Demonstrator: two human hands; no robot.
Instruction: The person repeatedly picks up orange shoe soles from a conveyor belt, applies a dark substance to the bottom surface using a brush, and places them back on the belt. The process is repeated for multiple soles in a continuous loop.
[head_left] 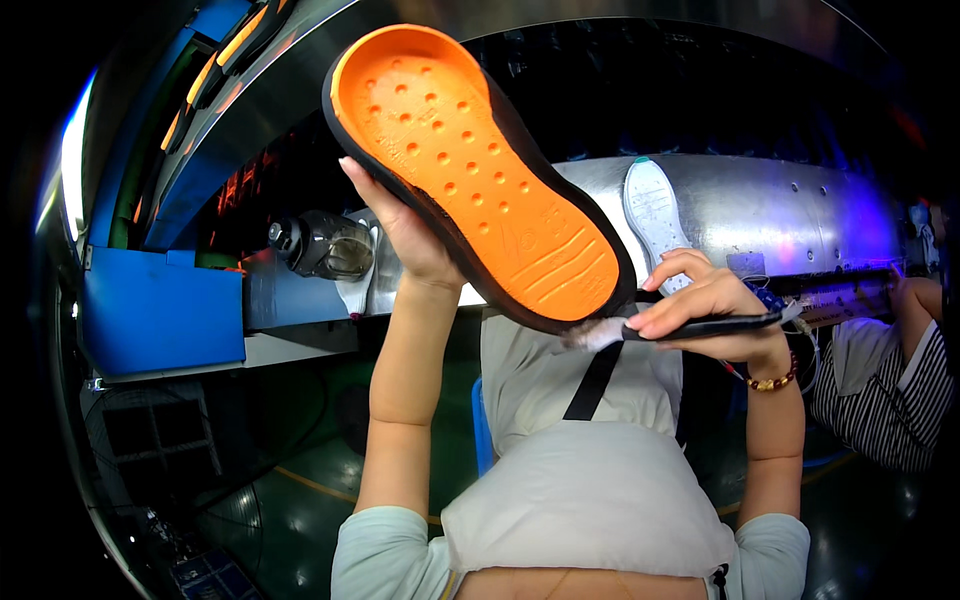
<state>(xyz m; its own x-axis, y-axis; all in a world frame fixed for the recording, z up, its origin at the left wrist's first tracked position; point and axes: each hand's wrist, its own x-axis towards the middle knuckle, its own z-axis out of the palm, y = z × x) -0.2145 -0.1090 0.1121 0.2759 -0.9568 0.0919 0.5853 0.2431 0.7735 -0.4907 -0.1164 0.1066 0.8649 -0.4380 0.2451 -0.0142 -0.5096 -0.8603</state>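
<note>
An orange shoe sole (pixel 490 190) with a black rim is held up in front of me, its dimpled face toward me. My left hand (pixel 415 240) grips its left edge, thumb along the side and the other fingers hidden behind it. In my right hand (pixel 705 305) is a brush (pixel 700 327) with a black handle and pale bristles. The bristles are at the sole's lower black edge and look smeared by motion; whether they touch it I cannot tell. Beyond my right hand, a white sole (pixel 652 205) lies on the metal bench.
The metal bench (pixel 740 190) runs across in front. A dark translucent bottle (pixel 330 245) lies or stands on it at left, beside a white cloth. More orange-and-black soles (pixel 215 75) sit at upper left, above a blue machine panel (pixel 165 310). Another person in stripes (pixel 885 390) sits at right.
</note>
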